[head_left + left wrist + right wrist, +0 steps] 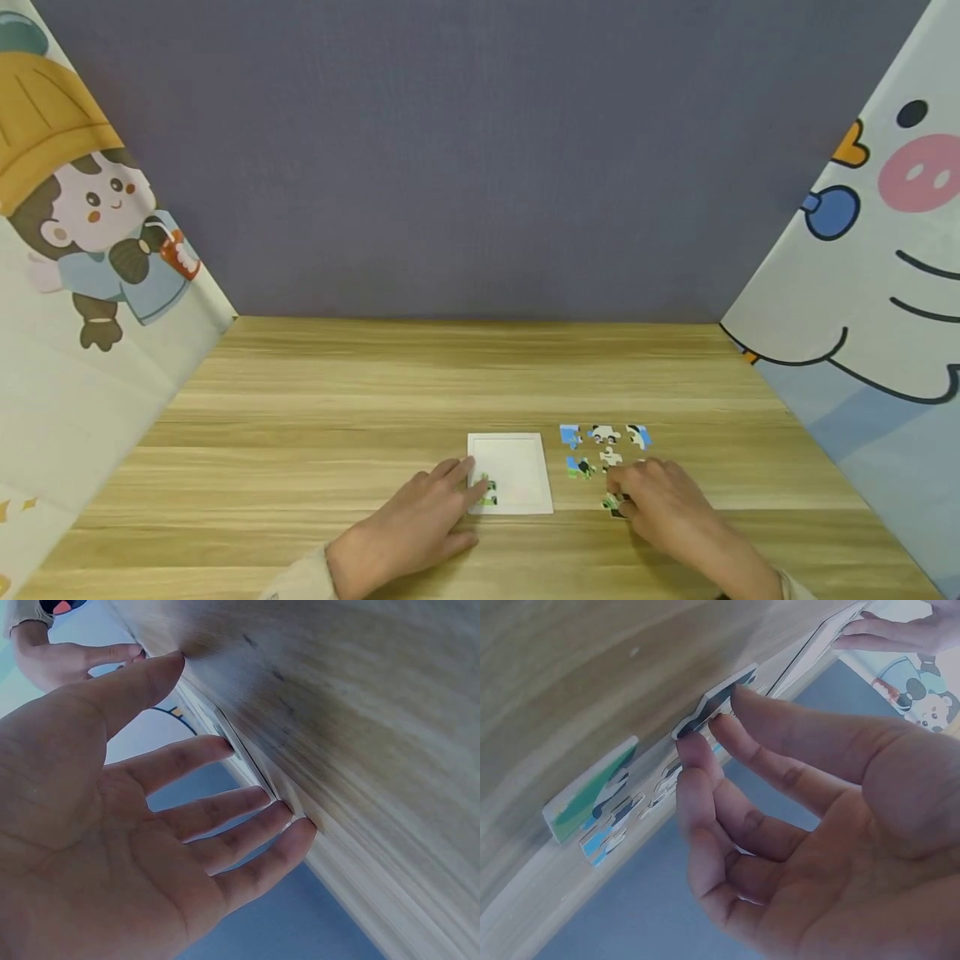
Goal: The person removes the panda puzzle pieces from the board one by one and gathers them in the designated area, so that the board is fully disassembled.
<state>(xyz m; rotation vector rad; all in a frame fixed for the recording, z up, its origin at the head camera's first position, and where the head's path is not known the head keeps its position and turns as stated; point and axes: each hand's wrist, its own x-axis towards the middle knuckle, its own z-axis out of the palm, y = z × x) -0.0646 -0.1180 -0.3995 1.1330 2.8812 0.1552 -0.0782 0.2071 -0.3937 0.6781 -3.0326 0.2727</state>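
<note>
A white square puzzle tray [510, 462] lies on the table with one green, white and black puzzle piece [490, 492] in its lower left corner. My left hand [423, 517] rests at the tray's left edge, fingers fairly straight, the index fingertip on that piece. In the left wrist view, the fingertips [259, 796] touch the tray's edge. My right hand [663, 504] pinches a dark-and-green puzzle piece [716, 703] between thumb and fingers, low over the table to the tray's right. Its fingers partly hide the piece.
Loose panda puzzle pieces lie right of the tray: a blue one [570, 435], a panda face [603, 434], a blue-and-black one [639, 436], a white one [610, 457] and a green-and-blue one [581, 467]. A grey panel [480, 167] stands behind the wooden table [337, 400].
</note>
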